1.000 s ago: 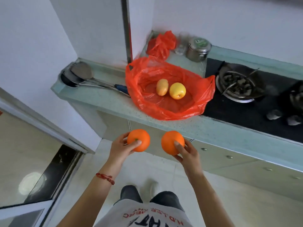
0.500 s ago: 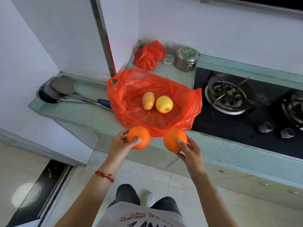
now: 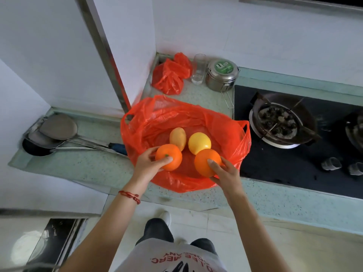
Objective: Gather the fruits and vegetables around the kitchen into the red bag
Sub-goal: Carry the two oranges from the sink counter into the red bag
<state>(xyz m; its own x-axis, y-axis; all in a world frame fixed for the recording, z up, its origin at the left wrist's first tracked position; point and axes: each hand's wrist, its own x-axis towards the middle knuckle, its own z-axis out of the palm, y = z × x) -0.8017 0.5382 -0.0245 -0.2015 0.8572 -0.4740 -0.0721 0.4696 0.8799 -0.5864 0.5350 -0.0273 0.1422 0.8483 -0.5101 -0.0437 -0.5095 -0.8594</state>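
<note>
The steel lidded pot (image 3: 222, 75), its lid bearing a green label, stands on the pale green counter (image 3: 94, 167) at the back by the wall. Just left of the pot stands a clear drinking glass (image 3: 198, 68), and left of that lies a crumpled spare red plastic bag (image 3: 170, 75). Right of the pot and nearer the viewer is the black gas hob (image 3: 279, 165), with a round burner (image 3: 279, 124). Far left of the pot, at the counter's end, long-handled ladles (image 3: 57, 130) lie stacked.
</note>
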